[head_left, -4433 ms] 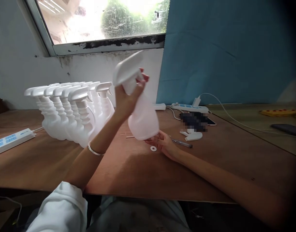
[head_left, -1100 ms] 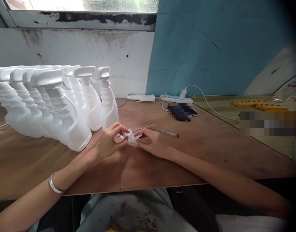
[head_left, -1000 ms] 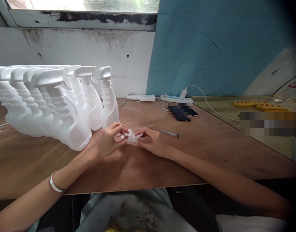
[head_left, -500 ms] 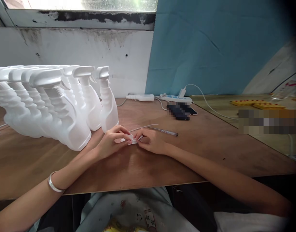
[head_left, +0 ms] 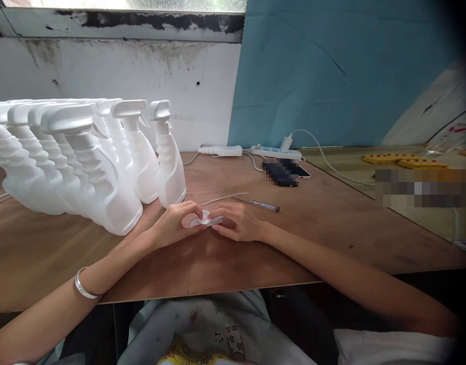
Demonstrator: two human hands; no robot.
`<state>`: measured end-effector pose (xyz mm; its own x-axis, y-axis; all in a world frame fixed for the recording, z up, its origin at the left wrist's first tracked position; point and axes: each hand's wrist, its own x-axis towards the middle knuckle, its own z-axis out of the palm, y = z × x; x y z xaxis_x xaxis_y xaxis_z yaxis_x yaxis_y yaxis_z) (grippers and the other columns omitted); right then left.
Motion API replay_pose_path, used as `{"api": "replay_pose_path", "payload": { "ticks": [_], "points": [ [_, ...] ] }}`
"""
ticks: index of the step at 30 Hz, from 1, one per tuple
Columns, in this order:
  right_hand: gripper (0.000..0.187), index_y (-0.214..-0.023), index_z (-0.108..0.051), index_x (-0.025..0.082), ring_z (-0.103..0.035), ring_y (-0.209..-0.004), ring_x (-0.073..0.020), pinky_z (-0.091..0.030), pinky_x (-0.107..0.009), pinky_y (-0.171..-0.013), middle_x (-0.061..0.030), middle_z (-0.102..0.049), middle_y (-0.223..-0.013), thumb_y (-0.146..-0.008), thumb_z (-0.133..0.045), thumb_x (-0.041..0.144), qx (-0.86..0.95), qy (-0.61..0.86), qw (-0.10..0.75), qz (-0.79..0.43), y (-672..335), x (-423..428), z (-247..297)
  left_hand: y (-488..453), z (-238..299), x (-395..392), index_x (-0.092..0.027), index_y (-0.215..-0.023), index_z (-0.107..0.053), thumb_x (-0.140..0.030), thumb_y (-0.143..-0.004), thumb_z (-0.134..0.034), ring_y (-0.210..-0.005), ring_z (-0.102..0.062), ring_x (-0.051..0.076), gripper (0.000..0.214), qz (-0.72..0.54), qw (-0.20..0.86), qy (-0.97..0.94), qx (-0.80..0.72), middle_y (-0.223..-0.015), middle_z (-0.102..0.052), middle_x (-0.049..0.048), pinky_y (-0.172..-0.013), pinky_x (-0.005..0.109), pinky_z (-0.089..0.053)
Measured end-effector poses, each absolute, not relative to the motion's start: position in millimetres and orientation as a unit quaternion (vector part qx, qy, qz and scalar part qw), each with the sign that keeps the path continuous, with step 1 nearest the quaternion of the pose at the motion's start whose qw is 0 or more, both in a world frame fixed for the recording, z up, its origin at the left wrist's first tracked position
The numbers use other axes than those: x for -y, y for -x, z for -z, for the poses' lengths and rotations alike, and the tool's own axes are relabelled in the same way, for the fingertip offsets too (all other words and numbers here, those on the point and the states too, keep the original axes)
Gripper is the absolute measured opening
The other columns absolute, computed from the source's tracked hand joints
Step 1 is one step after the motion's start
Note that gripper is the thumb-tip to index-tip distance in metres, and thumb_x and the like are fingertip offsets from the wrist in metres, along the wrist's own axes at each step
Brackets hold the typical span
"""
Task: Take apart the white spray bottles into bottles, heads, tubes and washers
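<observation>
My fingers have shifted on the small white piece (head_left: 205,219), and its round part now shows better between my fingertips. My left hand (head_left: 178,220) and my right hand (head_left: 240,220) both have hold of it, low over the brown table (head_left: 202,268). Each hand makes a loose pinch: the fingers bend over the back, the thumb comes in at the front, and a little gap is left inside the curl. My left pointing finger touches the round part. The two thin ends of the piece poke out to the sides, one into each curl. I can't tell how hard I squeeze, and my fingers hide some of the piece. A few seconds ago my left hand had a big bottle up in the air; now it has this little thing. Lots of white spray bottles (head_left: 111,187) stand close together to the left, and one bottle (head_left: 170,170) stands just behind my left hand. A thin tube (head_left: 225,196) lies behind my hands, partly hidden by them. A thin tool (head_left: 259,204) lies near my right hand. Farther back are a blurred phone (head_left: 280,173) and a power strip (head_left: 276,153) with a white plug (head_left: 286,143) in it.
</observation>
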<state>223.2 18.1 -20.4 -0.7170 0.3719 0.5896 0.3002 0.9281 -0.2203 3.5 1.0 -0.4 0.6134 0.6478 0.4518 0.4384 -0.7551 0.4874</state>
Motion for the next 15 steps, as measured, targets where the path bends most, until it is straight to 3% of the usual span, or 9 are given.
{"api": "replay_pose_path", "payload": {
  "ticks": [4,15],
  "points": [
    [0.014,-0.094,-0.056,0.021,-0.06,-0.08,-0.0156,-0.047,-0.028,-0.07,-0.004,-0.064,-0.089,-0.083,-0.052,0.028,0.934,0.178,0.308,-0.022,-221.1,-18.5,19.5,-3.6,0.6,-0.4,-0.018,-0.081,-0.055,-0.03,-0.079,-0.059,-0.076,-0.058,0.014,0.013,-0.317,0.138,-0.891,-0.294,-0.086,-0.061,0.0024,-0.071,0.025,-0.045],
    [0.015,-0.096,-0.054,0.02,-0.058,-0.075,-0.0136,-0.046,-0.025,-0.067,-0.0035,-0.063,-0.087,-0.085,-0.05,0.029,0.939,0.164,0.299,-0.045,-220.1,-18.4,20.7,-4.6,0.7,-2.1,-0.016,-0.079,-0.062,-0.031,-0.08,-0.059,-0.072,-0.055,0.016,0.015,-0.312,0.052,-0.919,-0.235,-0.078,-0.064,0.0052,-0.067,0.027,-0.044]
  ]
}}
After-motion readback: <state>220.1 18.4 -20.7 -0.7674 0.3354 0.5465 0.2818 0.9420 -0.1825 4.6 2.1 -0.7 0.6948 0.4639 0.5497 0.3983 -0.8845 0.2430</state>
